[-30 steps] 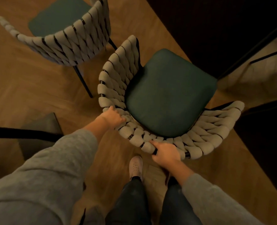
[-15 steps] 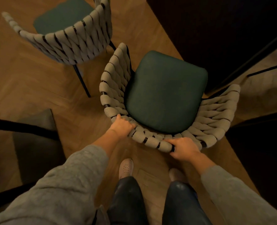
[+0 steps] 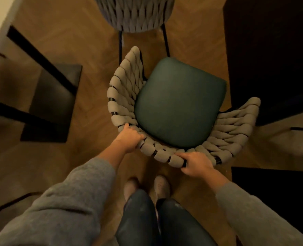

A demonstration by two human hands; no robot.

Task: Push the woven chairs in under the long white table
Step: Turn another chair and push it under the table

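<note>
Two woven chairs are showing, and the left hand [image 3: 129, 137] and right hand [image 3: 196, 164] are each gripping the near chair [image 3: 179, 107]'s woven backrest [image 3: 157, 153], the second chair [image 3: 134, 13] standing just beyond it.

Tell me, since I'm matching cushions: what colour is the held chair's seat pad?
Dark green seat pad, seen best in the head view.

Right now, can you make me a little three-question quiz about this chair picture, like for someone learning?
1. True or false: both hands grip the chair back.
2. What colour is the seat? A red, B green, C white.
3. Fill in: the second chair stands ___ the held one, farther from the person.

Key: 1 true, left hand and right hand wrap the woven rim. 2 B. 3 beyond.
</note>
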